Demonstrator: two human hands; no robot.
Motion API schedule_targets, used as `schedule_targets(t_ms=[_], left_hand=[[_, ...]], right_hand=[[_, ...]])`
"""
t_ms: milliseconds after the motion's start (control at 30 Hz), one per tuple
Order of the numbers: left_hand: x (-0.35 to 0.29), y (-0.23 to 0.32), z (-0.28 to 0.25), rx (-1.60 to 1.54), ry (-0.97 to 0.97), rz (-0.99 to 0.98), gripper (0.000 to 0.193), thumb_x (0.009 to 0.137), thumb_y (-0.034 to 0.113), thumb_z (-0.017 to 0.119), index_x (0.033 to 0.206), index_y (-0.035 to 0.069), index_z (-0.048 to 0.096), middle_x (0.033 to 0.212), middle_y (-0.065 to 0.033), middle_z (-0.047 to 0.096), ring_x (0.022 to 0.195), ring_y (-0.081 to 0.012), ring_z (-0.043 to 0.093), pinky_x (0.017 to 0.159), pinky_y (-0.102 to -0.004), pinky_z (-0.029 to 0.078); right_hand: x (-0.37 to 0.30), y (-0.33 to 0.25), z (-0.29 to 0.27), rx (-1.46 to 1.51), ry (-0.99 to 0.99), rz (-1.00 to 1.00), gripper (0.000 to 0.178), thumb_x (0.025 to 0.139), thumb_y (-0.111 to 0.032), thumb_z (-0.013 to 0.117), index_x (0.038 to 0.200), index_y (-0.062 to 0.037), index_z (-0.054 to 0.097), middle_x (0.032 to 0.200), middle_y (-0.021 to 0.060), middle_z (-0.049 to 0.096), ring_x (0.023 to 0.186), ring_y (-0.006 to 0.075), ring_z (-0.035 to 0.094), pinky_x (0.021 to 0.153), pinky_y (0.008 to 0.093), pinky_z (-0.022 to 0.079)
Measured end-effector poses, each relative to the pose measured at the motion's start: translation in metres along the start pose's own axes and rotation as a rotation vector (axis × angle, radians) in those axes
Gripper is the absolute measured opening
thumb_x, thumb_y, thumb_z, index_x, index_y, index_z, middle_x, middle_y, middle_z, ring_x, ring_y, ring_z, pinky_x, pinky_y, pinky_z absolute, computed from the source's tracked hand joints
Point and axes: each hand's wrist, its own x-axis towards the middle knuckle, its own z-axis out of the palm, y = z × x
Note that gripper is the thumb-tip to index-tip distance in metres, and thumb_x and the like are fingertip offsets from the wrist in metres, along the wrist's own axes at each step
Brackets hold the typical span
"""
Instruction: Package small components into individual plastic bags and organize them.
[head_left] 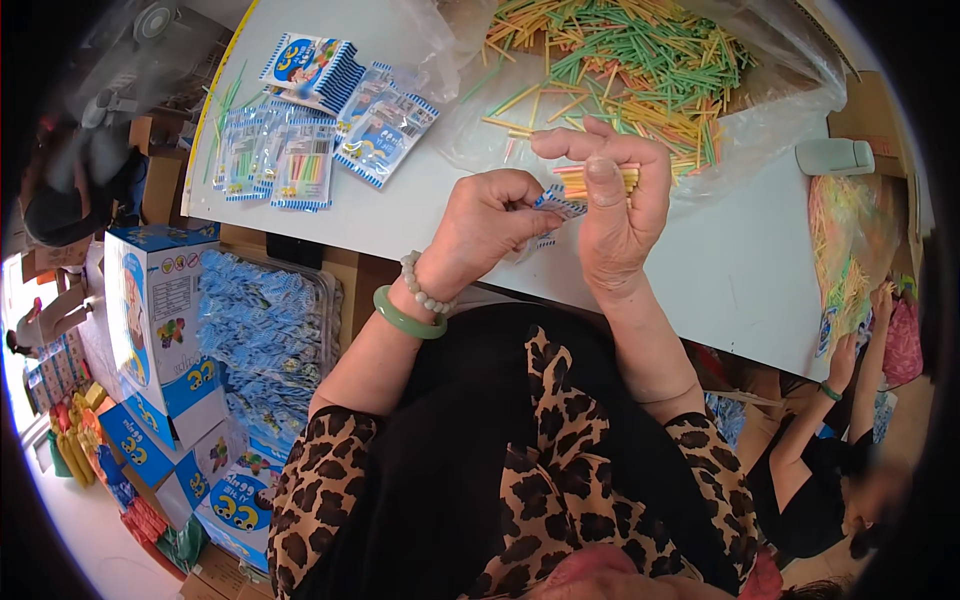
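At the table's front edge, my left hand point(485, 225) pinches a small clear packet point(563, 204) with a blue-and-white edge. My right hand point(630, 215) is closed on a small bundle of thin coloured sticks point(573, 183), yellow and pinkish, held by the packet. My fingers partly hide the packet's mouth, so I cannot tell whether the sticks are inside it. Beyond my hands lies a big heap of green, yellow and pink sticks point(660, 75) on a clear plastic sheet. Left of my hands are several packets with sticks point(303, 165) and a stack of blue-and-white packets point(305, 68).
The white table point(720, 270) spans the far side. A pale green cylindrical container point(835, 157) stands at its right, near a plastic bag of sticks point(840, 240). At lower left are a tub of blue packets point(265, 330) and printed cartons point(160, 330). Another person's arm point(805, 430) reaches in at right.
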Motion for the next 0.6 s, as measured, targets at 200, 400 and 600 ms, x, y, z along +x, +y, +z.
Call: schedule_targets(t_ms=[200, 400, 600], left_hand=[[-0.002, -0.001, -0.005, 0.006, -0.045, -0.013, 0.009, 0.080, 0.004, 0.073, 0.081, 0.001, 0.065, 0.067, 0.0010, 0.060, 0.057, -0.0022, 0.051, 0.047, -0.0175, 0.040], [-0.001, -0.004, -0.005, -0.067, -0.004, 0.033, 0.010, 0.079, 0.005, 0.073, 0.080, 0.001, 0.065, 0.063, 0.0010, 0.057, 0.052, -0.0035, 0.049, 0.045, -0.0195, 0.039], [-0.001, -0.004, -0.005, -0.072, -0.009, 0.002, 0.010, 0.079, 0.004, 0.073, 0.079, 0.001, 0.064, 0.062, 0.0010, 0.056, 0.053, -0.0031, 0.049, 0.045, -0.0196, 0.039]], right_hand=[[-0.007, 0.000, -0.004, 0.010, -0.016, 0.129, 0.020, 0.100, -0.026, 0.047, 0.097, -0.0071, 0.043, 0.089, 0.0137, 0.071, 0.086, 0.0164, 0.062, 0.103, 0.0463, 0.035], [-0.012, 0.000, -0.007, 0.216, 0.008, 0.363, 0.019, 0.099, -0.026, 0.048, 0.096, -0.0072, 0.044, 0.088, 0.0181, 0.069, 0.089, 0.0223, 0.064, 0.103, 0.0474, 0.035], [-0.008, -0.004, -0.011, 0.359, 0.031, 0.383, 0.019, 0.098, -0.024, 0.049, 0.095, -0.0065, 0.043, 0.090, 0.0227, 0.067, 0.092, 0.0296, 0.065, 0.098, 0.0481, 0.040]])
